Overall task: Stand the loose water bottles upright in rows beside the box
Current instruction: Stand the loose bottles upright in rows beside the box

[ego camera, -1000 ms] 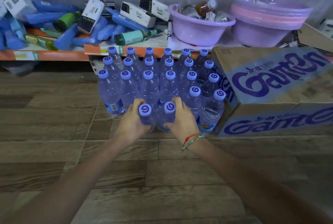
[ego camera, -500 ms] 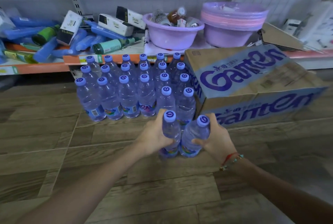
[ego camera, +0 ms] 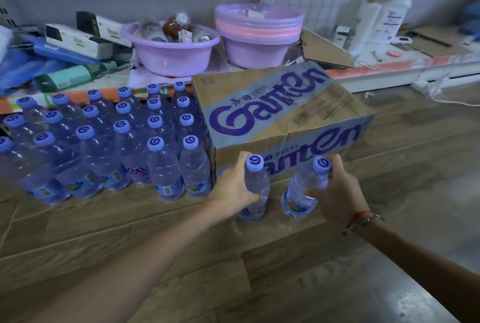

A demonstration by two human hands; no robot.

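Observation:
Several clear water bottles with purple caps stand upright in rows (ego camera: 109, 146) on the wooden floor, left of a cardboard Ganten box (ego camera: 280, 114). My left hand (ego camera: 231, 190) grips one upright bottle (ego camera: 255, 187) in front of the box. My right hand (ego camera: 337, 192) grips a second bottle (ego camera: 302, 190), tilted slightly, a little to the right of the first. Both bottles sit at floor level before the box's front face, apart from the rows.
A low orange-edged shelf (ego camera: 389, 68) runs behind. It carries two purple basins (ego camera: 171, 49) (ego camera: 257, 36), boxed goods (ego camera: 88, 34), a loose cardboard piece (ego camera: 324, 49) and white bottles (ego camera: 389, 16). Bare wooden floor lies in front and to the right.
Both hands have carried their two bottles rightward, from the front of the rows to the floor in front of the box. The bottles have spread apart.

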